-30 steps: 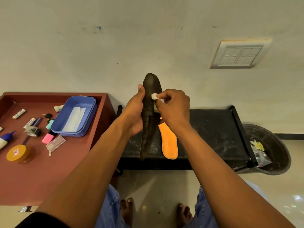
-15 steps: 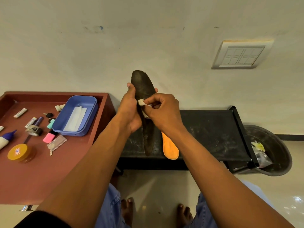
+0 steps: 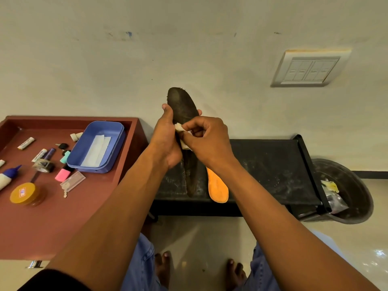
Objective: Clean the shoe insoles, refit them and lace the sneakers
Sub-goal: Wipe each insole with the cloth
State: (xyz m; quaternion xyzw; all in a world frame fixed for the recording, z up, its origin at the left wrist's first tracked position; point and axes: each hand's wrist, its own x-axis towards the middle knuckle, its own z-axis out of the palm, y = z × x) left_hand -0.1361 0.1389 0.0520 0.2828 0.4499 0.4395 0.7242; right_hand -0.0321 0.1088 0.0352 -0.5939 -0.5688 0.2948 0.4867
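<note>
Both hands meet in the middle of the view, raised above a black bench. On the left, the left hand (image 3: 168, 141) grips a dark insole (image 3: 184, 110) from its side, thumb on the near face and fingertips curled round the far edge, holding it upright with its toe end pointing up toward the wall and its heel end hanging just over the bench. Beside it, the right hand (image 3: 206, 141) pinches a small folded white wipe (image 3: 180, 129) and presses it against the insole's middle, right next to the left thumb.

To clean well, the left grip should probably stay firm near the middle so the flexible insole does not bend away, while the wipe runs in long strokes from toe to heel, covering the edges too.

Further left stands a red tray table (image 3: 69, 217) with a raised rim; a blue container (image 3: 117, 131) holding spare white sheets sits near its back right corner, with small bottles and a jar along its left side. An orange insole (image 3: 217, 186) lies on the black bench (image 3: 273, 164) at its front edge, just right of the dark one. The bench's right half looks open for setting things down. A dark bin (image 3: 357, 185) sits past the bench's right end.
</note>
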